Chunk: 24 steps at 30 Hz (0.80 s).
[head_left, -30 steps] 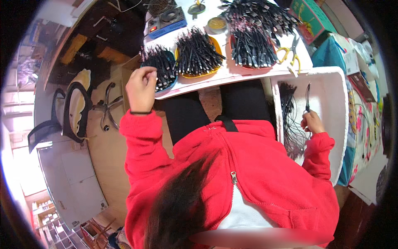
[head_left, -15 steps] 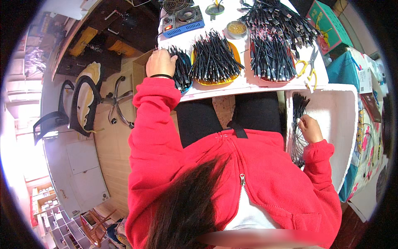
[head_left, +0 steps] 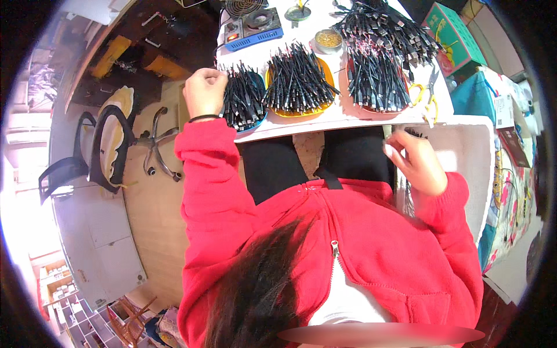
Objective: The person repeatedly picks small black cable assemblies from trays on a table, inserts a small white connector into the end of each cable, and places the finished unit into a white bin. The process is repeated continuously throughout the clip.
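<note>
My left hand [head_left: 204,93] is closed at the table's left edge, just left of a blue tray [head_left: 259,123] full of short black cables [head_left: 242,98]. Whatever its curled fingers hold, if anything, is hidden. My right hand [head_left: 416,161] hovers over the left wall of a white foam box [head_left: 490,174], its thumb and fingers curved and apart, with nothing visible between them. Partly covered by this hand, a bundle of black cables [head_left: 408,200] lies along the box's inner left side.
On the white table are a yellow tray [head_left: 332,81] and a red tray [head_left: 371,110], both heaped with cables. Behind stand a blue heating device [head_left: 254,37] and a small round tin [head_left: 329,40]. Yellow-handled scissors [head_left: 430,95] lie at the right, near a green box [head_left: 455,40].
My right hand has lifted from the cable bundle in the foam box, moving up and left, and its fingers have parted. My left hand has shifted left, away from the blue tray's cables.
</note>
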Tool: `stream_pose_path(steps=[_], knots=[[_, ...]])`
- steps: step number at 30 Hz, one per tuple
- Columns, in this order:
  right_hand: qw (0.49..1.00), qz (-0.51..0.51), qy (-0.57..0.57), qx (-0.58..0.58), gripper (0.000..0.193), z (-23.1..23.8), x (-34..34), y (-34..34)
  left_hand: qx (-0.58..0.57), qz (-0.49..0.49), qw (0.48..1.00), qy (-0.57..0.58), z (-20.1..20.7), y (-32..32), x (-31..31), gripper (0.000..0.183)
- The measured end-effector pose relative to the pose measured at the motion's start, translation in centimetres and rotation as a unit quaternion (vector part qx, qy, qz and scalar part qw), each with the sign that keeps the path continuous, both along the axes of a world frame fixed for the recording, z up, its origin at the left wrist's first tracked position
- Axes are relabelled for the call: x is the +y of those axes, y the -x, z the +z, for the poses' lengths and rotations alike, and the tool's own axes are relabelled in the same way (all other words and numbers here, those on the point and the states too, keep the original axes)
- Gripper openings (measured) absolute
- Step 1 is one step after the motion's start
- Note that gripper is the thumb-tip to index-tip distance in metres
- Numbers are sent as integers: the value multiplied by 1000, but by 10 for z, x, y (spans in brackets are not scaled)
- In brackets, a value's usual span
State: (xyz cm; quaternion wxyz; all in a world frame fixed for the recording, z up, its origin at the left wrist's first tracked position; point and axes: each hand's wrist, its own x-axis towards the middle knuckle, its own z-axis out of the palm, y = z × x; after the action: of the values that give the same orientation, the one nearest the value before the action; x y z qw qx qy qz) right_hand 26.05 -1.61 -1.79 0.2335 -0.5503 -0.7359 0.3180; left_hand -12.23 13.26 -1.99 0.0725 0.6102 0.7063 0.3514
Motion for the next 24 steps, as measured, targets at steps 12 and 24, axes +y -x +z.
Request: stream_pose_path(steps=[12,24], knots=[[981,-52,-139,-127,26,-7,155,140,-99,-104,925,-352,40,-4,-31,9],[978,-122,-123,-116,29,-25,170,149,-598,-189,779,1,2,-50,-90,13]])
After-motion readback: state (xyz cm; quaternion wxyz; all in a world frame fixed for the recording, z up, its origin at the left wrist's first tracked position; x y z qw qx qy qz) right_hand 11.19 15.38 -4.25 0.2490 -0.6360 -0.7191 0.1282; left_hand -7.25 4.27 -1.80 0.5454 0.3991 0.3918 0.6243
